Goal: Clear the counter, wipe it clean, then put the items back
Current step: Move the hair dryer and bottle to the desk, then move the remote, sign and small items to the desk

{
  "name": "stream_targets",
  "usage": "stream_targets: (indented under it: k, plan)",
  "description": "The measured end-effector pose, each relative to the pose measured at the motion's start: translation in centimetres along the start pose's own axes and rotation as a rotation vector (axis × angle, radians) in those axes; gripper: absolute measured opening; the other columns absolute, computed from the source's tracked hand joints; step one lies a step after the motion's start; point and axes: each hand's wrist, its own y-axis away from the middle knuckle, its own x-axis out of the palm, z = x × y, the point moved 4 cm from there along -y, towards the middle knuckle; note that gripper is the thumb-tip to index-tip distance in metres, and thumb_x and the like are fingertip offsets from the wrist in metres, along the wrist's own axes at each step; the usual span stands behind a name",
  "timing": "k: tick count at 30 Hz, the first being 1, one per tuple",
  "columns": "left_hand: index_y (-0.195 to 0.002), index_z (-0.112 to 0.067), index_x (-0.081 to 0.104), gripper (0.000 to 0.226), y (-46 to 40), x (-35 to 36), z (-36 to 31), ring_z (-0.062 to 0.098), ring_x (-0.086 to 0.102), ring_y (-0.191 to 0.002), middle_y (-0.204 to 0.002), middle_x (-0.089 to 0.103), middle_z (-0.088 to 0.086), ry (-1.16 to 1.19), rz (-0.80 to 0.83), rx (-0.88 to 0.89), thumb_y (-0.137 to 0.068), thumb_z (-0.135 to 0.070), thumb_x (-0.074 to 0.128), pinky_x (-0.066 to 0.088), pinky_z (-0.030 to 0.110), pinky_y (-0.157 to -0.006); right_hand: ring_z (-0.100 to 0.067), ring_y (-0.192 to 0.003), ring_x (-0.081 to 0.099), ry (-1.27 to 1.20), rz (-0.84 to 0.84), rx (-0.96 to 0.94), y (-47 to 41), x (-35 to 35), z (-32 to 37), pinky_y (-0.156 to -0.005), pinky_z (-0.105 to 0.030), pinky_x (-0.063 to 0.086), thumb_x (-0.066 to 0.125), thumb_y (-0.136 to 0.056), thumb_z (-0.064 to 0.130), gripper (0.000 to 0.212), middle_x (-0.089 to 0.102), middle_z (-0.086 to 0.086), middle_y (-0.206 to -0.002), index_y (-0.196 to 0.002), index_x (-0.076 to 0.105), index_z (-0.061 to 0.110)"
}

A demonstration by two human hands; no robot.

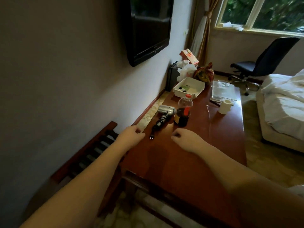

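A long reddish wooden counter (pixel 189 162) runs away from me along the wall. On it lie a silver hair dryer (pixel 166 111) with a black cord and plug (pixel 152 137), a bottle of dark liquid (pixel 183 112) with a red cap, a toilet paper roll (pixel 225 106), a white tray (pixel 189 87) with small items, and clear plastic sheets with a glass dish (pixel 223 91). My left hand (pixel 131 134) hovers at the counter's left edge, fingers loosely curled, holding nothing. My right hand (pixel 182 137) hangs over the counter near the bottle, fingers curled under, also holding nothing.
Bags and a red box (pixel 189 55) crowd the counter's far end. A black TV (pixel 148 28) hangs on the wall. A slatted luggage rack (pixel 92 152) stands to the left. A black office chair (pixel 263 63) and a bed (pixel 286 106) are on the right.
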Motion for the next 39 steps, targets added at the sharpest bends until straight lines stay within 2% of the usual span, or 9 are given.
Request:
stream_targets:
  k: [3,7,12,18,22,26,30,34,39]
  plan:
    - [-0.130,-0.017,0.054,0.042,6.8,-1.5,0.7,0.010,0.055,-0.094,-0.122,0.060,0.002,0.015,-0.051,-0.014,-0.094,-0.039,0.057,0.045,0.023,-0.067,-0.007,-0.078,0.053,0.056,0.023,-0.107,4.7,0.8,3.0,-0.058,-0.016,0.038,0.049,-0.097,0.031,0.024,0.055,0.006,-0.096,-0.115,0.059,0.019]
    - [-0.121,-0.017,0.057,0.033,15.6,-3.6,2.2,0.008,0.059,-0.081,-0.098,0.063,-0.007,0.046,-0.147,-0.065,-0.095,-0.037,0.056,0.049,0.026,-0.063,-0.013,-0.100,0.056,0.103,0.052,-0.252,10.5,2.4,7.0,-0.082,-0.025,0.046,0.049,-0.097,0.032,0.026,0.057,0.002,-0.113,-0.119,0.058,0.020]
    - [-0.125,-0.018,0.057,0.033,26.0,-6.3,5.4,0.007,0.056,-0.084,-0.108,0.059,-0.006,0.079,-0.286,-0.159,-0.096,-0.035,0.056,0.047,0.022,-0.067,-0.006,-0.092,0.055,0.091,0.150,-0.405,15.8,5.4,12.1,-0.075,-0.019,0.045,0.050,-0.096,0.033,0.023,0.059,0.006,-0.111,-0.116,0.059,0.025]
    - [-0.117,-0.023,0.059,0.027,37.2,-9.6,11.1,0.006,0.057,-0.087,-0.110,0.060,-0.005,0.073,-0.457,-0.356,-0.095,-0.040,0.056,0.045,0.021,-0.064,-0.017,-0.113,0.054,0.139,0.285,-0.592,20.1,9.8,19.8,-0.092,-0.032,0.048,0.048,-0.097,0.036,0.037,0.053,0.002,-0.131,-0.131,0.052,0.022]
    - [-0.118,-0.023,0.060,0.032,44.0,-11.4,14.4,0.010,0.058,-0.090,-0.107,0.058,-0.005,0.069,-0.618,-0.508,-0.093,-0.042,0.059,0.044,0.025,-0.070,-0.018,-0.115,0.052,0.203,0.328,-0.712,22.7,13.2,24.9,-0.094,-0.033,0.047,0.045,-0.098,0.038,0.039,0.050,0.001,-0.135,-0.134,0.050,0.021]
    - [-0.118,-0.022,0.061,0.030,50.6,-12.9,17.6,0.005,0.055,-0.088,-0.113,0.060,-0.004,0.109,-0.736,-0.594,-0.093,-0.039,0.060,0.039,0.020,-0.067,-0.013,-0.111,0.054,0.186,0.347,-0.816,25.8,17.2,29.8,-0.090,-0.028,0.047,0.046,-0.098,0.039,0.037,0.051,0.005,-0.131,-0.131,0.051,0.024]
    - [-0.123,-0.025,0.059,0.032,57.1,-14.7,20.4,0.005,0.054,-0.097,-0.117,0.057,-0.008,0.166,-0.825,-0.657,-0.094,-0.038,0.059,0.043,0.022,-0.074,-0.010,-0.110,0.055,0.135,0.365,-0.918,29.8,20.5,34.9,-0.090,-0.026,0.047,0.048,-0.097,0.038,0.033,0.055,0.008,-0.125,-0.126,0.055,0.025]
    - [-0.119,-0.028,0.060,0.025,63.4,-17.1,23.4,0.002,0.054,-0.094,-0.109,0.057,-0.012,0.188,-0.924,-0.656,-0.095,-0.036,0.057,0.045,0.021,-0.074,-0.003,-0.109,0.052,0.065,0.381,-1.040,33.7,22.4,40.9,-0.086,-0.017,0.040,0.048,-0.097,0.039,0.031,0.055,0.013,-0.123,-0.126,0.055,0.028]
    - [-0.107,-0.027,0.065,0.016,70.4,-22.1,28.1,0.004,0.057,-0.087,-0.098,0.061,-0.009,0.174,-1.103,-0.638,-0.092,-0.032,0.061,0.050,0.028,-0.077,-0.001,-0.104,0.052,-0.031,0.323,-1.133,38.2,23.8,49.0,-0.084,-0.018,0.041,0.050,-0.096,0.036,0.027,0.056,0.014,-0.115,-0.122,0.057,0.028]
